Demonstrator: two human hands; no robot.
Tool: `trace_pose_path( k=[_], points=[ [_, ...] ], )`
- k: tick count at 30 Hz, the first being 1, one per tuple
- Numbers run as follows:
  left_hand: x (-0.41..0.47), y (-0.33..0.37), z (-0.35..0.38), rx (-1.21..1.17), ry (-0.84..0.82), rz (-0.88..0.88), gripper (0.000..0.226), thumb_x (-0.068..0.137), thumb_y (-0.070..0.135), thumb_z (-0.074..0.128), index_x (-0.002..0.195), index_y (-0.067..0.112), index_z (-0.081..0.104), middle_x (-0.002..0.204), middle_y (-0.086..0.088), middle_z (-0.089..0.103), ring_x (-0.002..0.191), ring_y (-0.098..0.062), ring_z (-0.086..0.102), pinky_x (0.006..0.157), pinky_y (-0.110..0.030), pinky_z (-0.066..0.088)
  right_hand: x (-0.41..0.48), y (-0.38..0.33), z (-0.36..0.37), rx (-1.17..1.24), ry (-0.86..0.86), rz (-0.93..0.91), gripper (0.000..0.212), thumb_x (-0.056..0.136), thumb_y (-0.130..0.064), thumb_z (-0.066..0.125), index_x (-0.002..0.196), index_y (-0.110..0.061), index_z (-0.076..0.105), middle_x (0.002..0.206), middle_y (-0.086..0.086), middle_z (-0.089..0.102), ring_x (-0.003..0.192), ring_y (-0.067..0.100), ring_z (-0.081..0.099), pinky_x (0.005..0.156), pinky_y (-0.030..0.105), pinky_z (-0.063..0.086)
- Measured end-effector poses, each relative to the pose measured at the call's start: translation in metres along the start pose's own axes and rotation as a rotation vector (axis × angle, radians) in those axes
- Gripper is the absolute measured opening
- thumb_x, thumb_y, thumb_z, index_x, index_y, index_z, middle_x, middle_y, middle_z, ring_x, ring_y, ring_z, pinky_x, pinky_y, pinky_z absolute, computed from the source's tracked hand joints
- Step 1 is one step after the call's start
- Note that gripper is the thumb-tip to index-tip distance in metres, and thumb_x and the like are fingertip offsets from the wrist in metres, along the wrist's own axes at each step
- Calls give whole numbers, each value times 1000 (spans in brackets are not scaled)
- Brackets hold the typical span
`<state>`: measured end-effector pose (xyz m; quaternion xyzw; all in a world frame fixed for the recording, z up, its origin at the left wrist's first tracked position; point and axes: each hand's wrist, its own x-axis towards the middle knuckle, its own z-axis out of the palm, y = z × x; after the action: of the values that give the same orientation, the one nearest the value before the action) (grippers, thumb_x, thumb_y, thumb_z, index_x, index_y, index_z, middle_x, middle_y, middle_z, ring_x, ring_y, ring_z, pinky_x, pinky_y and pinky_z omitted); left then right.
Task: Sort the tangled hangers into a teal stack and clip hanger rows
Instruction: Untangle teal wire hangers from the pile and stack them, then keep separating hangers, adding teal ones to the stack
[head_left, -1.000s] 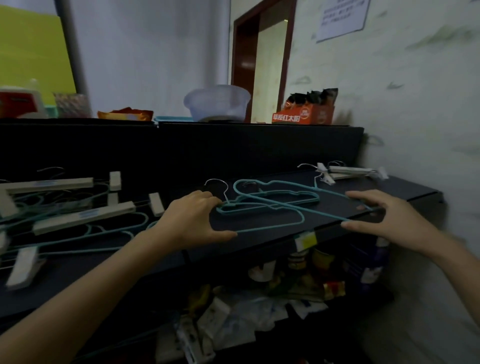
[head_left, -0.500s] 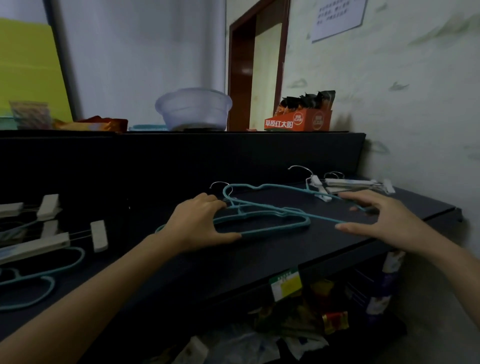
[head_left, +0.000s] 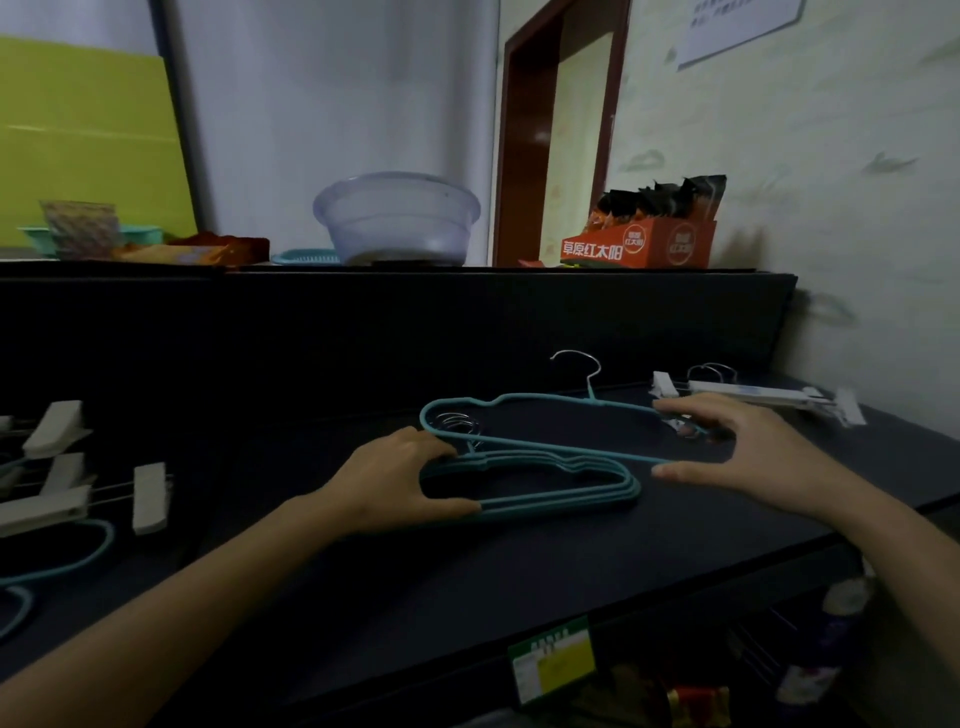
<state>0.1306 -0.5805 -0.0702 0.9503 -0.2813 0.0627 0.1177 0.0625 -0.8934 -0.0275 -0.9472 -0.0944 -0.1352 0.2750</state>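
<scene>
2 hands: left hand (head_left: 395, 483) fingers grasp the now-squared teal stack (head_left: 571, 499), right hand (head_left: 753, 457) fingers grasp the top hanger (head_left: 545, 400) above the dark surface (head_left: 467, 597).

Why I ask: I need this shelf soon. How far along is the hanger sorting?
Done: a teal stack of nested hangers lies in the middle; white clip hangers lie far right. In hand: the left hand holds the stack while the right hand holds one more teal hanger slanted over it. Left: at the left edge, unsorted clip hangers and loose teal hangers lie mixed.
</scene>
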Motion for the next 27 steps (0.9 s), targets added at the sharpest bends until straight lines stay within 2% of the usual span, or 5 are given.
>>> trace_pose_path(
  k=[4,8,14,20,27],
  points=[
    [-3,-9,5,-124,-68,-32,97,55,89,34,136,34,38,141,14,41,127,-4,39,108,-28,35,20,8,4,19,-71,-74,96,40,-83,61,124,-39,50,113,-35,46,98,-27,45,73,5,39],
    [-20,-21,-9,-241,-30,-72,89,61,88,29,126,31,50,124,20,49,114,0,49,101,-23,41,37,6,18,59,-173,-114,96,40,-83,60,126,-41,47,115,-36,44,101,-23,46,79,8,40],
    [-56,-61,-32,-91,127,-343,27,92,26,51,116,19,59,113,3,60,105,-14,57,92,-33,47,53,-6,53,15,-302,-201,97,50,-79,59,134,-33,43,121,-23,44,109,-1,49,90,18,39],
    [-81,-59,-46,-48,201,-456,21,90,30,53,107,23,63,104,6,62,98,-12,59,89,-37,49,60,-11,80,-60,-379,-262,99,52,-78,53,138,-32,36,121,-21,38,114,-2,35,92,15,29],
    [-99,-35,-46,10,212,-515,23,90,33,53,107,23,62,101,6,62,92,-10,58,85,-35,51,67,-3,80,-100,-413,-261,130,31,-100,31,141,-30,33,133,-15,37,115,0,34,99,22,33]
  ],
)
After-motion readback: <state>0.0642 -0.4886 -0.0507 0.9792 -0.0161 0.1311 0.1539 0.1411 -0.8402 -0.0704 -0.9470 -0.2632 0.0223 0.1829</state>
